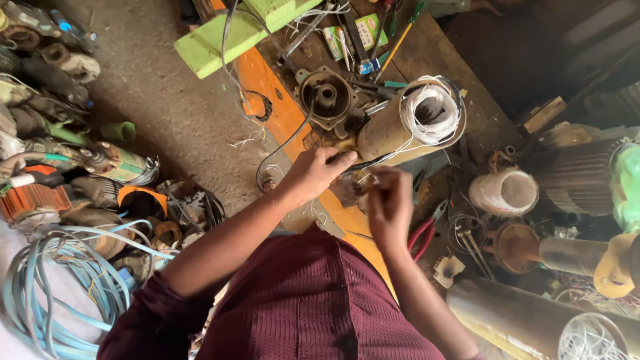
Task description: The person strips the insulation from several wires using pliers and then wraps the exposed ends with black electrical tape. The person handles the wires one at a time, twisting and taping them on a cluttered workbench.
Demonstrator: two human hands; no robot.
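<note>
A long cylindrical pump motor body (pixel 390 130) lies on the cluttered bench, its open end full of white winding wires (pixel 432 112). My left hand (pixel 315 172) rests against the near end of this cylinder, fingers curled around a dark cable (pixel 283 143). My right hand (pixel 390 203) is just beside it, fingers pinched on a small piece or wire end that is too small to tell. Both hands meet at the cylinder's near end. My maroon sleeves fill the bottom of the view.
A round metal end cap (pixel 327 97) lies behind the hands. Red-handled pliers (pixel 423 233) sit right of my right hand. A white plastic ring (pixel 505 192), more motor cylinders (pixel 527 320), a green plank (pixel 230 33), blue coiled hose (pixel 60 280) and scrap motors (pixel 73 167) surround the bench.
</note>
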